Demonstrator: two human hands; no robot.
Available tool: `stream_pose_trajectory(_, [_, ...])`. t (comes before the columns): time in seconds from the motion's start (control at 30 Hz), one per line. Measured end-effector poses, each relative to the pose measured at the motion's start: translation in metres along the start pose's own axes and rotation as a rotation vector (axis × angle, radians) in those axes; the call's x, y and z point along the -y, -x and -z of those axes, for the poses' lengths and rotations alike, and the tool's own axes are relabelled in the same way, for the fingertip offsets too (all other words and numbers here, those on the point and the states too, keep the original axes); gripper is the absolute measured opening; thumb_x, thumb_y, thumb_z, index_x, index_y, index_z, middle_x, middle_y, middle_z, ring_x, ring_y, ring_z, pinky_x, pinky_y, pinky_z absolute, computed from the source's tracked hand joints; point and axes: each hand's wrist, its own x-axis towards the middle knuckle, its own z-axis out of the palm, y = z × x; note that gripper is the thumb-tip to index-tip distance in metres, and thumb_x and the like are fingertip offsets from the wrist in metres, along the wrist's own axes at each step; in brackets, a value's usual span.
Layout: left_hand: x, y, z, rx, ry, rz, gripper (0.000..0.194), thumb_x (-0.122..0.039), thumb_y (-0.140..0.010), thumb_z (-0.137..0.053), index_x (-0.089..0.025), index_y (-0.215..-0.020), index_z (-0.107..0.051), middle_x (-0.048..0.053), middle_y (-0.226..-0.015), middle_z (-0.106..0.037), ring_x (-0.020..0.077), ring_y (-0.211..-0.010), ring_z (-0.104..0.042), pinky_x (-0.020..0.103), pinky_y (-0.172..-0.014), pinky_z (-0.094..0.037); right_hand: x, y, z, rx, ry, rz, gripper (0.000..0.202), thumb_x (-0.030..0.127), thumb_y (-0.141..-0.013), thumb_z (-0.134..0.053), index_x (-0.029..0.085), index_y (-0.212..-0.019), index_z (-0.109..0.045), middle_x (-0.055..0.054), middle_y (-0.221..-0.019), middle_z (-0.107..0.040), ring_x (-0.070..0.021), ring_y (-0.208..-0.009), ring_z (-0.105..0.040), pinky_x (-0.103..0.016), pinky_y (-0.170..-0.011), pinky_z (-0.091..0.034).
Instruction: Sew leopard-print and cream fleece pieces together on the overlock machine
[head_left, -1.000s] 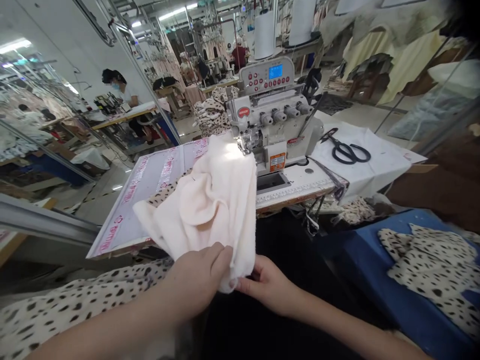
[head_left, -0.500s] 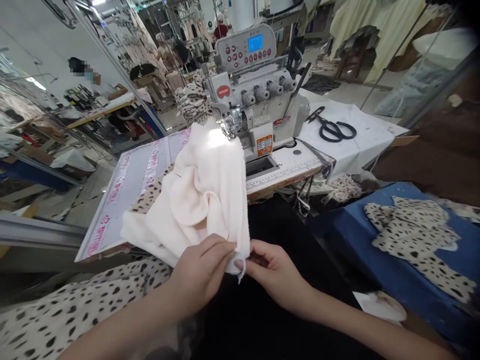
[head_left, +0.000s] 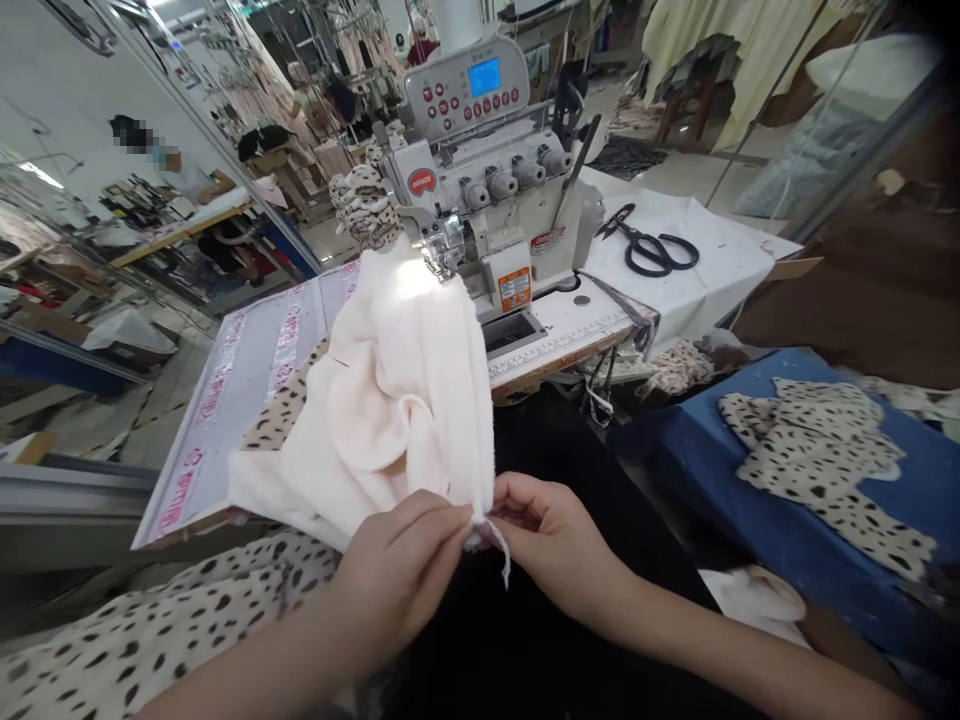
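A cream fleece fabric piece (head_left: 375, 400) reaches from under the presser foot of the overlock sewing machine (head_left: 487, 190) down to my hands. My left hand (head_left: 412, 560) pinches its lower edge between thumb and fingers. Right beside it, my right hand (head_left: 551, 530) is closed on the corner of the same edge. From that corner a short white thread tail (head_left: 504, 560) dangles between the two hands. My fingertips are partly hidden by the fabric. A spotted layer (head_left: 289, 400) shows under the fleece on the left.
Black scissors (head_left: 656, 252) lie on white cloth right of the machine. Spotted cut pieces (head_left: 817, 450) rest on a blue surface (head_left: 690, 430) at the right. More spotted fabric (head_left: 187, 620) hangs at lower left. A person (head_left: 180, 170) sits at another table behind.
The thread tail now hangs further right and shows longer. Both hands remain at the fabric corner, slightly lower in view. The whole scene has shifted a little left as the camera turned.
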Motion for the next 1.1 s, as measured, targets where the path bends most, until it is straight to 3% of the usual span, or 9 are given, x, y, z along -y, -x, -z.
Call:
stream_pose_trajectory(0.23, [0.007, 0.004, -0.009, 0.058, -0.12, -0.025, 0.023, -0.009, -0.083, -0.047, -0.017, -0.104, -0.05, 0.003, -0.084, -0.057, 0.0097, -0.072, -0.056, 0.018, -0.065, -0.048, -0.001, -0.003, 0.004, 0.013, 0.043, -0.017, 0.004, 0.013, -0.068, -0.063, 0.015, -0.071, -0.06, 0.002, -0.064, -0.061, -0.0116, -0.064, -0.058, -0.023, -0.063, -0.047])
stream_pose_trajectory(0.4, [0.009, 0.005, -0.013, 0.1, -0.191, -0.064, 0.019, -0.01, -0.083, -0.045, -0.014, -0.101, -0.051, 0.004, -0.078, -0.057, 0.0106, -0.064, -0.056, 0.019, -0.056, -0.049, 0.005, -0.002, 0.006, 0.075, -0.06, -0.137, 0.013, 0.007, -0.066, -0.055, 0.014, -0.075, -0.063, 0.001, -0.067, -0.062, -0.0109, -0.065, -0.059, -0.024, -0.069, -0.047])
stream_pose_trajectory(0.67, [0.01, -0.001, -0.017, 0.067, -0.182, -0.068, 0.012, -0.013, -0.08, -0.049, -0.013, -0.092, -0.052, 0.003, -0.069, -0.055, 0.011, -0.057, -0.053, 0.019, -0.049, -0.046, 0.011, 0.005, 0.014, 0.108, -0.387, -0.256, 0.02, 0.015, -0.068, -0.053, 0.012, -0.082, -0.067, -0.006, -0.076, -0.065, -0.0154, -0.074, -0.061, -0.032, -0.081, -0.045])
stream_pose_trajectory(0.77, [0.01, -0.001, -0.017, 0.083, -0.155, -0.06, 0.011, -0.01, -0.081, -0.045, -0.013, -0.089, -0.053, 0.003, -0.068, -0.054, 0.0111, -0.058, -0.052, 0.02, -0.05, -0.045, 0.011, 0.005, 0.016, 0.148, -0.383, -0.26, 0.024, 0.016, -0.07, -0.05, 0.011, -0.088, -0.066, -0.008, -0.081, -0.065, -0.0176, -0.08, -0.061, -0.036, -0.086, -0.043])
stream_pose_trajectory(0.83, [0.013, 0.0, -0.018, 0.091, -0.114, -0.067, 0.013, -0.008, -0.081, -0.044, -0.013, -0.089, -0.052, 0.003, -0.069, -0.053, 0.0111, -0.058, -0.052, 0.02, -0.051, -0.044, 0.012, 0.004, 0.018, 0.19, -0.25, -0.233, 0.025, 0.019, -0.073, -0.049, 0.011, -0.091, -0.065, -0.008, -0.08, -0.065, -0.0187, -0.082, -0.061, -0.036, -0.084, -0.045])
stream_pose_trajectory(0.9, [0.015, 0.001, -0.017, 0.091, -0.076, -0.079, 0.014, -0.007, -0.08, -0.044, -0.013, -0.09, -0.051, 0.003, -0.07, -0.053, 0.0112, -0.06, -0.052, 0.021, -0.052, -0.043, 0.013, 0.003, 0.021, 0.171, 0.101, -0.106, 0.025, 0.018, -0.076, -0.047, 0.013, -0.093, -0.063, -0.008, -0.082, -0.064, -0.0183, -0.082, -0.06, -0.034, -0.079, -0.046])
stream_pose_trajectory(1.0, [0.017, 0.001, -0.013, 0.063, -0.064, -0.113, 0.016, -0.006, -0.079, -0.043, -0.013, -0.092, -0.049, 0.003, -0.071, -0.054, 0.0112, -0.062, -0.052, 0.021, -0.054, -0.043, 0.015, -0.001, 0.028, 0.062, 0.817, 0.357, 0.033, 0.01, -0.078, -0.043, 0.017, -0.106, -0.057, -0.01, -0.099, -0.059, -0.0166, -0.081, -0.055, -0.031, -0.073, -0.046])
stream_pose_trajectory(1.1, [0.012, -0.001, -0.009, 0.032, -0.093, -0.146, 0.015, -0.007, -0.081, -0.041, -0.014, -0.091, -0.05, 0.003, -0.071, -0.055, 0.0103, -0.062, -0.053, 0.02, -0.055, -0.044, 0.016, -0.009, 0.033, 0.181, 1.265, 0.778, 0.03, 0.01, -0.082, -0.04, 0.018, -0.107, -0.055, -0.012, -0.111, -0.054, -0.0159, -0.077, -0.052, -0.029, -0.065, -0.045])
